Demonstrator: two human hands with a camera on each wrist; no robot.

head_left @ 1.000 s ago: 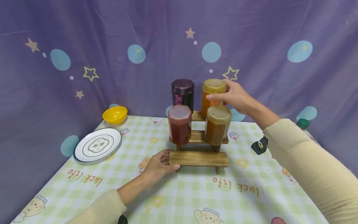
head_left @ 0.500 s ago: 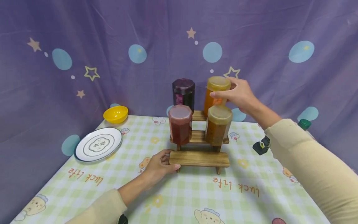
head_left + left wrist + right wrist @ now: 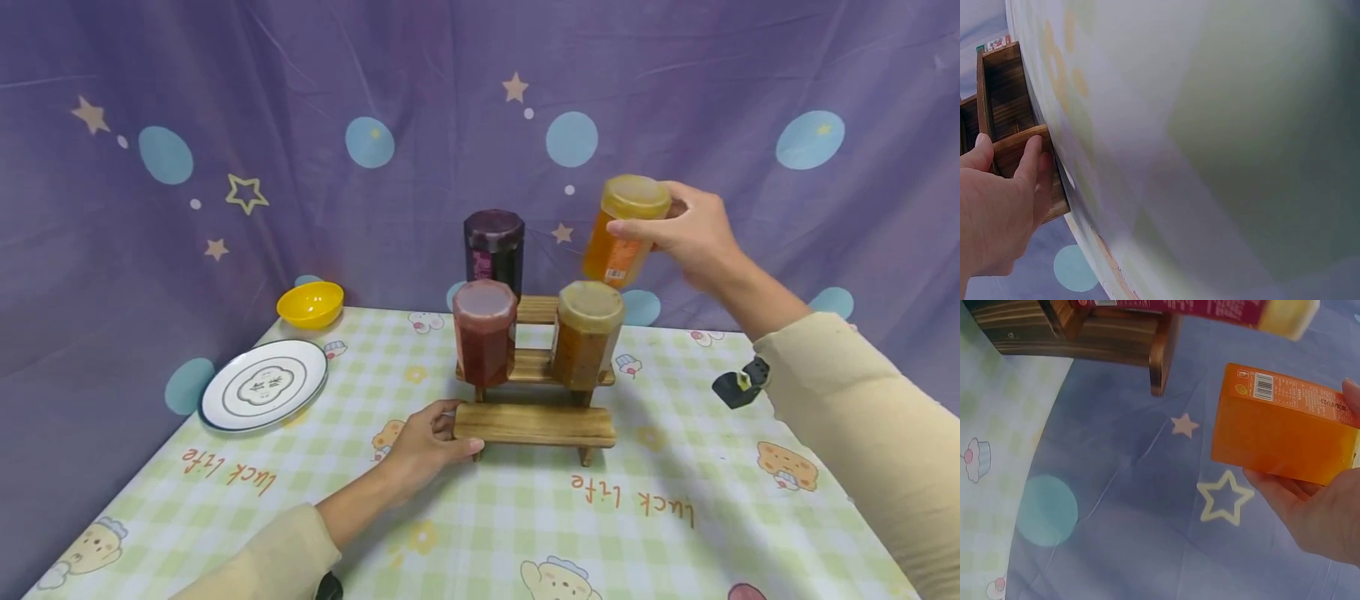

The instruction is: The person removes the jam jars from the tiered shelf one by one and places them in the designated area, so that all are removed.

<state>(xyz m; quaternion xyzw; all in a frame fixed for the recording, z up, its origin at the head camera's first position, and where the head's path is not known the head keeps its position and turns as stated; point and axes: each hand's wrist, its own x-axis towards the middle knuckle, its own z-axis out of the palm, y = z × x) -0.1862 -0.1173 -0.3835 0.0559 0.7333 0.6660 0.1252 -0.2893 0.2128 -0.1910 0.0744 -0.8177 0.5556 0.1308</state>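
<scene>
My right hand (image 3: pixel 693 233) holds an orange jam jar (image 3: pixel 618 242) with a yellow lid, tilted in the air right of a stepped wooden rack (image 3: pixel 536 425). In the right wrist view the jar (image 3: pixel 1279 428) shows its barcode label, fingers (image 3: pixel 1272 490) round its lid end. My left hand (image 3: pixel 420 454) grips the left end of the rack's lowest step; the left wrist view shows thumb and fingers (image 3: pixel 1030 159) on the wood. A dark purple jar (image 3: pixel 493 254) stands on the top step. On the middle step are a red jar (image 3: pixel 485 342) and a brownish jar (image 3: pixel 588 342).
At the left of the checked tablecloth (image 3: pixel 375 367) lie a white plate (image 3: pixel 223 387) with a dark rim and, behind it, a yellow bowl (image 3: pixel 311 308). A purple curtain (image 3: pixel 420 208) hangs close behind the rack. A small black object (image 3: pixel 738 385) shows beside the right sleeve.
The right hand has lifted the orange jar off the top step and carried it up and right, tilting it. The left hand stays on the rack. The right sleeve now hides the green-lidded item.
</scene>
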